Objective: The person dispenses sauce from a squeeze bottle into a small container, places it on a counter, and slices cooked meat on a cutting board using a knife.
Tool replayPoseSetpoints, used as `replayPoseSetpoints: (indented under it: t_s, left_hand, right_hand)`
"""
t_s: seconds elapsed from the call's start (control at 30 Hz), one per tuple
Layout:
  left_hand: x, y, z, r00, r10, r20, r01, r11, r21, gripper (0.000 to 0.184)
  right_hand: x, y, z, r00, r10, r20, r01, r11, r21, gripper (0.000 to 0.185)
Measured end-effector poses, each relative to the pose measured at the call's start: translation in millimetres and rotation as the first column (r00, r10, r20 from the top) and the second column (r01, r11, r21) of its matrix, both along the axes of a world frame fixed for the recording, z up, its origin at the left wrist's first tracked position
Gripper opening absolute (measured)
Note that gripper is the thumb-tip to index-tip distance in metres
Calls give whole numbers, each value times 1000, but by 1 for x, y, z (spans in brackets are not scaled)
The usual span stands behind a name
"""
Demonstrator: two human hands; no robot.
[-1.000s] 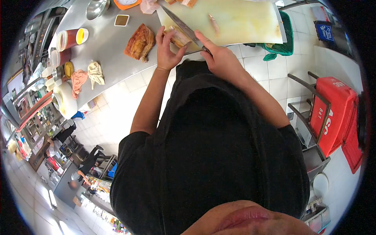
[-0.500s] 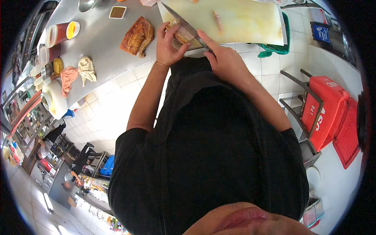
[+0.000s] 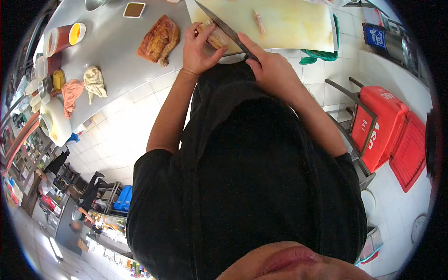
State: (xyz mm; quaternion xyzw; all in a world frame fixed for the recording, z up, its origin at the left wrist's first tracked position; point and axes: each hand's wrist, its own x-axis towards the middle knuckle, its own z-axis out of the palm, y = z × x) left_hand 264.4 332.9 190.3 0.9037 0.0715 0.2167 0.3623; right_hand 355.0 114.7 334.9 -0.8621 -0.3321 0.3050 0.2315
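Observation:
My left hand grips a pale-sided piece of roast meat at the near left corner of the white cutting board, with fingers and thumb curled around it. Across that piece lies the long blade of a knife, its tip pointing away to the upper left. The knife's handle is in my right hand, and the index finger stretches along the blade. A larger chunk of roast meat with browned skin rests on the steel table, left of my left hand. A thin meat scrap lies on the board.
On the steel table are a sauce dish, tubs of red sauce, a pink cloth and a cream cloth. A green bin sits under the board's right edge. A red crate stands right. Other people are far left.
The whole view has shifted slightly, so table items appear a little farther left and higher. Both hands keep their holds on the meat and knife, with little visible movement between them.

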Motion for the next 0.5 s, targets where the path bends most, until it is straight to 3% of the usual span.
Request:
replayPoseSetpoints:
  t_s: [0.5]
  left_hand:
    - [2,3,0,1000,-15,7,15,1000,0,72]
  right_hand:
    - [2,7,14,999,28,38,-28,1000,9,67]
